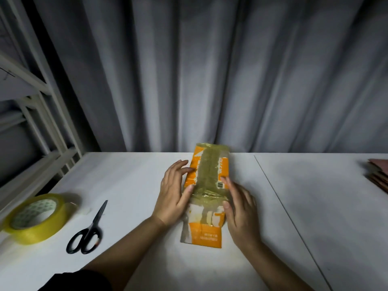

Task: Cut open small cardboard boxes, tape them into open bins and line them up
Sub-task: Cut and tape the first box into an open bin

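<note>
An orange-and-white cardboard box (206,194) is lying on the white table (130,185), near the middle and towards the far edge, its long side running away from the person. A wide strip of yellowish-green tape is running down the centre of its top face and bunching into a wrinkled band across the middle, where the box seems to be folding. The left hand (175,193) is resting against the box's left side, fingers fairly straight and spread, with the fingertips touching the orange edge and the thumb lying at the taped crease. The right hand (239,208) is lying on the right side, fingers long and close together, pointing up along the box's edge, thumb pressing beside the wrinkled tape; neither hand is curling round anything. Well off to the left, a black-handled pair of scissors (88,231) is lying closed on the table, and further left a big roll of yellow tape (36,218) is sitting flat near the table's corner, with a small scrap beside it. At the far right edge a stack of brownish flat cardboard (379,173) is just showing. Grey curtains (210,70) are hanging behind the table, and a white metal rack (37,106) is standing at the left.
</note>
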